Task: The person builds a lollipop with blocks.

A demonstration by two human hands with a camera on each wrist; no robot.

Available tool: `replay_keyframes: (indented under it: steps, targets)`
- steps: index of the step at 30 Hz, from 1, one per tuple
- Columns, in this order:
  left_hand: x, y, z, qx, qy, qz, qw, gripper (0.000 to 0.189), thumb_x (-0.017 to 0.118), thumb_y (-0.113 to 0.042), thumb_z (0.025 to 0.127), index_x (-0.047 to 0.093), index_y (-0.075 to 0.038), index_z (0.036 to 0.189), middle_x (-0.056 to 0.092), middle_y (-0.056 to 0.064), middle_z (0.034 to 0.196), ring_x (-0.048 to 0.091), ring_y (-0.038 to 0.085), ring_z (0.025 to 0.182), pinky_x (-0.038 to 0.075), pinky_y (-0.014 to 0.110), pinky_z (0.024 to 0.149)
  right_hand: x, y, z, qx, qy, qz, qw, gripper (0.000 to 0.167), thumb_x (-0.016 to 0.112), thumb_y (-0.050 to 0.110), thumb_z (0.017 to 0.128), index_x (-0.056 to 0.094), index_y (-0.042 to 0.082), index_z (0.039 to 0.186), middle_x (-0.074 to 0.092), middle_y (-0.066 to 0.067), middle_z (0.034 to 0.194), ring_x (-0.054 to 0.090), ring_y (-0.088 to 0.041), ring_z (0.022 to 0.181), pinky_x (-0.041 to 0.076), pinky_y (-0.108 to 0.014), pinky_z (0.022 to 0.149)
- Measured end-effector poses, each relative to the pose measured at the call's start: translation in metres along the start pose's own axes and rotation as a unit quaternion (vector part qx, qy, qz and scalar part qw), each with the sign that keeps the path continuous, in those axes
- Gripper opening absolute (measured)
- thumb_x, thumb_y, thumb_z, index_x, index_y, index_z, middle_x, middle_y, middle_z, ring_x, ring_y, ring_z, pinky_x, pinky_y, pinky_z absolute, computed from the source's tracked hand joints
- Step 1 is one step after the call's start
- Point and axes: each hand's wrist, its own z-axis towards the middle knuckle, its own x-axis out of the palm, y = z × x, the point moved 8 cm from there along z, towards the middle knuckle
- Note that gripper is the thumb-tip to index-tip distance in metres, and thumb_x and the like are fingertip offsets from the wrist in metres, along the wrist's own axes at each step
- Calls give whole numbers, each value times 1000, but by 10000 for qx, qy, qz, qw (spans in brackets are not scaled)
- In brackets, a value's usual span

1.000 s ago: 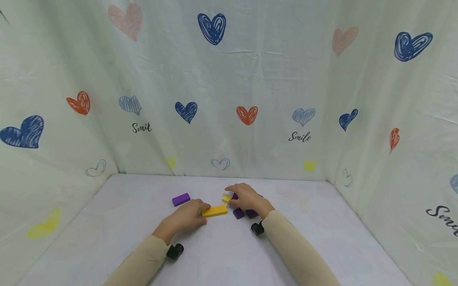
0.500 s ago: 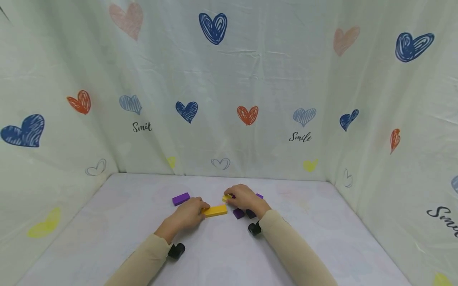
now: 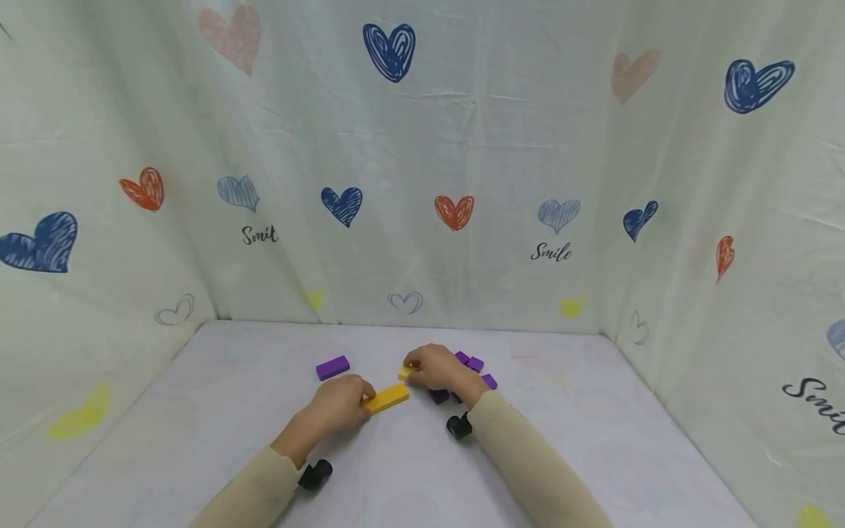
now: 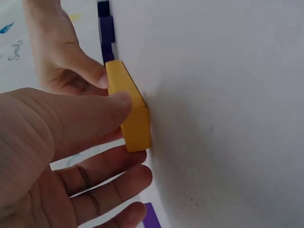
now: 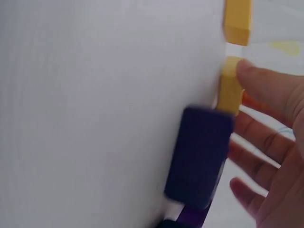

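My left hand (image 3: 338, 402) pinches one end of a long orange-yellow block (image 3: 389, 398), thumb on one face and fingers behind it. The block lies at a slant low over the table, its far end pointing toward the right hand. My right hand (image 3: 436, 367) pinches a small yellow block (image 5: 230, 90) between thumb and fingers, its other fingers loosely bent. A short gap separates the two yellow blocks in the right wrist view. A dark purple block (image 5: 199, 156) stands close beside the small yellow one there.
A long purple block (image 3: 333, 367) lies beyond the left hand. Several small purple blocks (image 3: 475, 364) are grouped around the right hand, partly hidden by it. The white table (image 3: 409, 469) ends at a curtain (image 3: 502, 286) printed with hearts.
The right hand has moved left with the small yellow block, uncovering more purple blocks. The left hand has drawn the long block slightly left and nearer, turning it to a steeper slant.
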Motion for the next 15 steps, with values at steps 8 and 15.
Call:
replay_keyframes:
  steps: [8,15]
  targets:
    - [2,-3,-24,-198,132,-48,9997,31,81,-23,76,70,-10,102,63,-1,87,53,14,74,51,40,75,-1,12,-10,126,-44,113,9998,28,76,31,82,72,21,107,65,9,90,54,-10,82,48,-29,80]
    - [1,-16,-43,-67,277,68,9996,32,81,-25,73,69,-8,97,59,-3,76,48,13,67,49,38,69,4,18,-21,43,46,231,9997,29,76,31,82,71,21,109,62,9,87,53,-9,78,48,-26,73]
